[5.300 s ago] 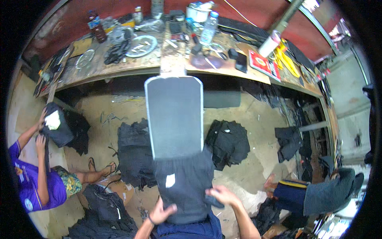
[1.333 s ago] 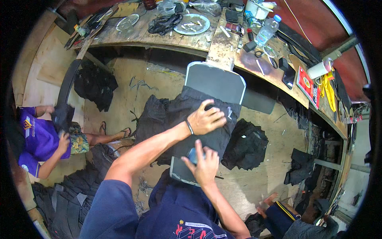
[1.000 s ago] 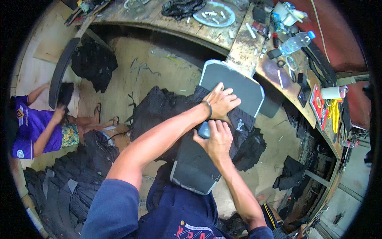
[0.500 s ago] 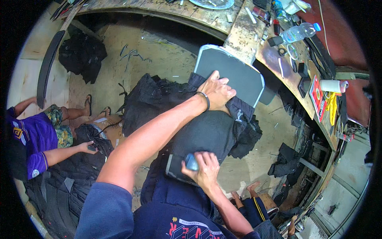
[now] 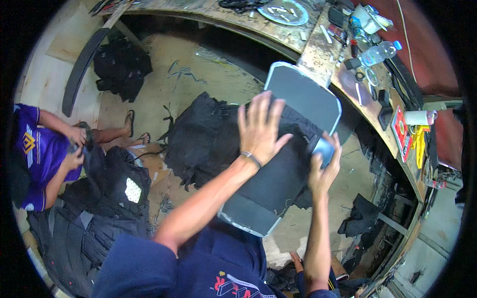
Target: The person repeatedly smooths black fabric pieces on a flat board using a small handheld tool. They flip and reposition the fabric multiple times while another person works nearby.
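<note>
A long grey board with pale edges (image 5: 304, 92) stretches from near my body to the table edge, its middle wrapped in black fabric (image 5: 271, 171). My left hand (image 5: 261, 130) is over the fabric near the board's far end, fingers spread; whether it touches is hard to tell. Close to the fabric's right edge, my right hand (image 5: 325, 166) grips a rounded blue-grey tool with a dark rim (image 5: 323, 150), its exact kind unclear. The board's near end, also pale-edged, points toward my shirt.
A worn wooden workbench (image 5: 343, 74) curves along the far and right sides, carrying a plastic bottle (image 5: 380, 53) and a round plate (image 5: 283, 11). Black cloth scraps (image 5: 121, 68) lie on the floor. At left a person in purple (image 5: 47, 149) sits beside heaped dark fabric (image 5: 94, 233).
My left hand has gone from clutching the fabric to spread fingers. My right hand moved up and right with the blue-grey tool. The other person's hands came together.
</note>
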Motion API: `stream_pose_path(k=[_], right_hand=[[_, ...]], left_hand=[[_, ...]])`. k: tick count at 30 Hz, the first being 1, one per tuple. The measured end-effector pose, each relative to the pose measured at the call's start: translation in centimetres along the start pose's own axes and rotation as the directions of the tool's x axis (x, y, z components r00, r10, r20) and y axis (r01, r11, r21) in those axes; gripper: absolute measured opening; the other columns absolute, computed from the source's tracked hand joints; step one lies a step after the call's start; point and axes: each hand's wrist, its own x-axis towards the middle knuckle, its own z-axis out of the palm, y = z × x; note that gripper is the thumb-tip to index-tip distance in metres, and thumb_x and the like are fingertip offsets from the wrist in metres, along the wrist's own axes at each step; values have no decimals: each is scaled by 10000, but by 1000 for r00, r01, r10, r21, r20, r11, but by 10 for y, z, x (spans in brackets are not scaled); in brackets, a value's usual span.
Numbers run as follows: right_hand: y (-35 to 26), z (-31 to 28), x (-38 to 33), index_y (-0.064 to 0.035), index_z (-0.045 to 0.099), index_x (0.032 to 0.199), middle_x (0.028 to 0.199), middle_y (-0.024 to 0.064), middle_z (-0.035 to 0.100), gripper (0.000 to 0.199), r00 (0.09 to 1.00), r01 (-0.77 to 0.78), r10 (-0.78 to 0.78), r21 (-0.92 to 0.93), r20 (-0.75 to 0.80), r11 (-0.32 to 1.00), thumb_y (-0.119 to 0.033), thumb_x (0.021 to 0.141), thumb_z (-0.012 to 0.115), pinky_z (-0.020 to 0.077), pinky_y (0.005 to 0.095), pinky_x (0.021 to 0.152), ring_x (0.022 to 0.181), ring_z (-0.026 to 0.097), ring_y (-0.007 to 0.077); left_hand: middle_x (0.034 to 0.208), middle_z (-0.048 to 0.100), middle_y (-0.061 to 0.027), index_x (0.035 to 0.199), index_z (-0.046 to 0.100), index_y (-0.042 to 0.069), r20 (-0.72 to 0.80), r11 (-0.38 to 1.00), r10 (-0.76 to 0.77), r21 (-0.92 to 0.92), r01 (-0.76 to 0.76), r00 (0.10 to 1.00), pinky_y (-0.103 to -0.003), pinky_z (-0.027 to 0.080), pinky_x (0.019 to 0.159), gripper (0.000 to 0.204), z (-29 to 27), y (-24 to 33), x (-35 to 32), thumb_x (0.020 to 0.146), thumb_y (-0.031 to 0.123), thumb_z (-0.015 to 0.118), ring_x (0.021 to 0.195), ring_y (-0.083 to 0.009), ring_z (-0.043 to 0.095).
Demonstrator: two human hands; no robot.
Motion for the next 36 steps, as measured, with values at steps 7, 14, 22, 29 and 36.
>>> stream_pose_path(k=[7, 14, 22, 29, 36], right_hand=[[57, 33, -155, 50, 508, 1532, 1345, 217, 746, 1031, 987, -63, 29, 223, 155, 973, -657, 860, 843, 196, 668, 1322, 1283, 721, 379], [-54, 142, -108, -17, 713, 1285, 1370, 223, 716, 769, 886, -127, -63, 370, 460, 920, -509, 754, 974, 223, 625, 1321, 1375, 648, 384], [29, -1, -125, -34, 507, 1476, 1441, 203, 613, 898, 995, -5, 1, -36, -97, 999, -634, 900, 845, 348, 618, 1235, 1455, 512, 448], [157, 76, 53, 47, 567, 1363, 1247, 237, 640, 583, 965, -108, 65, -161, -253, 981, -380, 1033, 789, 496, 441, 1022, 1126, 629, 354], [25, -29, -16, -1, 676, 1179, 1051, 120, 665, 393, 984, -103, 80, -139, -161, 985, -174, 867, 841, 528, 406, 909, 953, 637, 248]], left_hand=[[1420, 668, -323, 1553, 547, -9, 637, 646, -294, -417, 639, 713, -458, 497, 1162, 569, -27, -85, -219, 1144, 387, 538, 1329, -457, 652], [1179, 716, -226, 1293, 656, 18, 158, 717, -537, -432, 547, 829, -490, 552, 975, 255, -92, -102, -209, 1092, 155, 580, 1109, -427, 714], [1744, 115, -421, 1734, -65, -33, 519, 899, -380, 10, 439, 766, -569, 479, 1188, 1629, -52, 14, -89, 697, 819, 859, 1544, -593, 366], [1776, 48, -391, 1767, -17, 52, 124, 995, -98, 33, 94, 987, -745, 79, 1299, 1560, 37, 3, 30, 716, 884, 781, 1673, -527, 54], [1824, 93, -267, 1773, 233, 241, 272, 951, 309, -82, -298, 911, -799, -48, 1268, 1341, 42, 15, 75, 710, 813, 819, 1699, -442, 65]])
